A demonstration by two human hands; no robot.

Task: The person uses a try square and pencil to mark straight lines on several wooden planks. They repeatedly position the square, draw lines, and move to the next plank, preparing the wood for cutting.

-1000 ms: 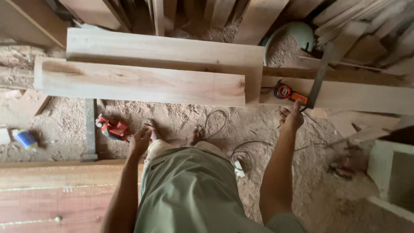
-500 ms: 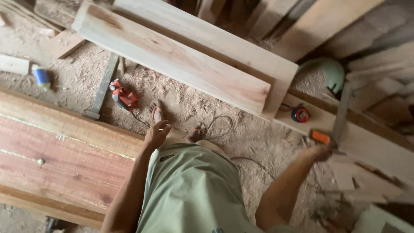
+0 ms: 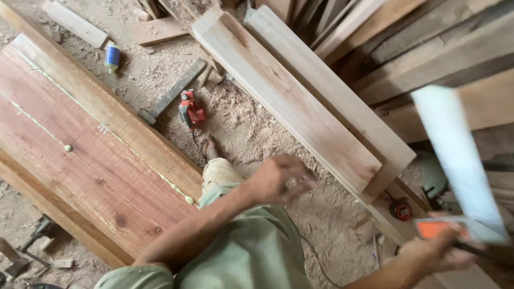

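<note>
The left hand (image 3: 281, 179) hung in mid-air before the body, fingers curled loosely into a half fist, knuckles up, holding nothing. Its bare forearm ran back and down to a bent elbow. The right hand (image 3: 436, 249) reached out low to the right, blurred, fingers closed around something, its forearm stretched forward from the lower edge.

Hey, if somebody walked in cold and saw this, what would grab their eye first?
Probably the pale, blurred metal square blade raised at right, its orange handle held by the right hand. Next, the broad reddish wooden slab at left on the sawdust floor, and the small red power tool beyond it. The left hand hangs loosely closed mid-frame.
</note>
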